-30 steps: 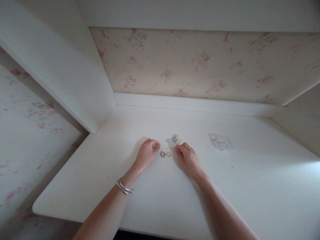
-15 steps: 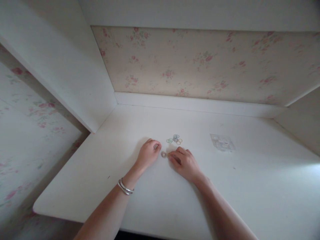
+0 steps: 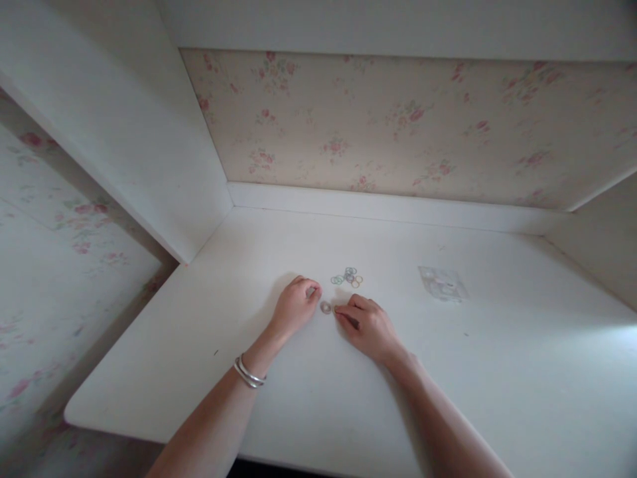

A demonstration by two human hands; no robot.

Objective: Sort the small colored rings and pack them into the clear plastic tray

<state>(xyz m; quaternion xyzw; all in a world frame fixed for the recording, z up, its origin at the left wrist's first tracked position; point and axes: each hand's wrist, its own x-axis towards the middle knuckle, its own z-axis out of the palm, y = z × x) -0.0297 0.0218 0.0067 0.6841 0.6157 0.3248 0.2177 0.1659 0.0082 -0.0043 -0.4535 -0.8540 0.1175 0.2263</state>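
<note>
Between my two hands, a small pinkish-brown ring-shaped band (image 3: 325, 307) lies on the white desk (image 3: 279, 411). My right hand (image 3: 365, 324) is closed in a pinch just right of it, and the edge of a small pale band shows at its fingertips. To the left, my left hand (image 3: 297, 304) has thumb and forefinger pressed together; anything between them is too small to make out. Just beyond the hands lies a loose group of small thin bands: green ones (image 3: 337, 280), grey-blue ones (image 3: 350, 273) and yellowish-orange ones (image 3: 357, 282).
A clear plastic packet (image 3: 442, 284) with pale contents lies to the right, beyond my right hand. Small dark specks mark the desk on either side. A white panel (image 3: 124, 133) stands at the left, and a low back ledge (image 3: 388, 204) runs below the flowered wall.
My right fingertips have drawn slightly right, leaving a small gap to the pinkish-brown band. My left hand has stayed about where it was.
</note>
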